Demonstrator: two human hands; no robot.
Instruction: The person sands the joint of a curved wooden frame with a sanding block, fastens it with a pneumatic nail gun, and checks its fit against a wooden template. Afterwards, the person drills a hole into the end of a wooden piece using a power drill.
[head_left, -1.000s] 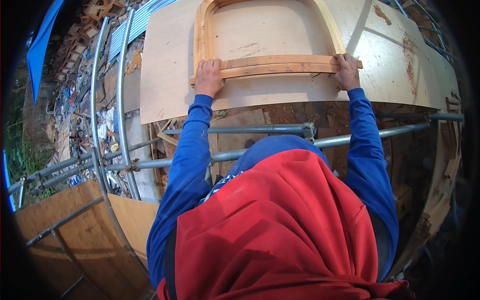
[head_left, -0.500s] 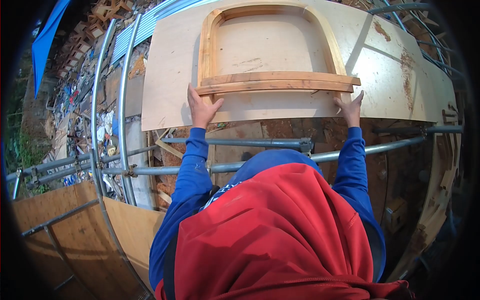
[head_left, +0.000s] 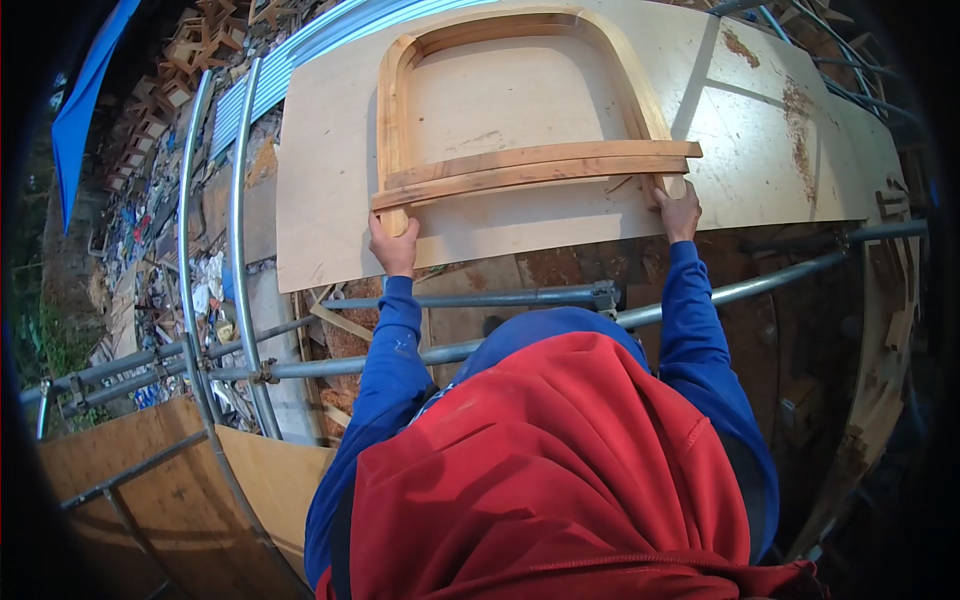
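A U-shaped wooden frame (head_left: 392, 120) with rounded corners lies on a pale plywood sheet (head_left: 520, 100), its curved side away from me. Two narrow wooden strips (head_left: 540, 165) lie side by side across its legs near the free ends. My left hand (head_left: 395, 250) is closed around the left leg's end, thumb on the near side. Around the right leg's end my right hand (head_left: 680, 213) is closed too. Both leg ends stick out toward me past the strips. Part of the fingers is hidden beneath the wood.
Metal scaffold pipes (head_left: 450, 352) run between my body and the plywood. More upright pipes (head_left: 238, 200) stand at the left, with scattered debris (head_left: 140, 250) beyond them. Corrugated blue sheeting (head_left: 300, 55) borders the far left edge. Wood offcuts (head_left: 880, 380) are stacked at the right.
Both hands have gone from spread fingers beside the strips to closed grips on the frame's leg ends. The frame sits slightly further left in view, and its left side appears lower.
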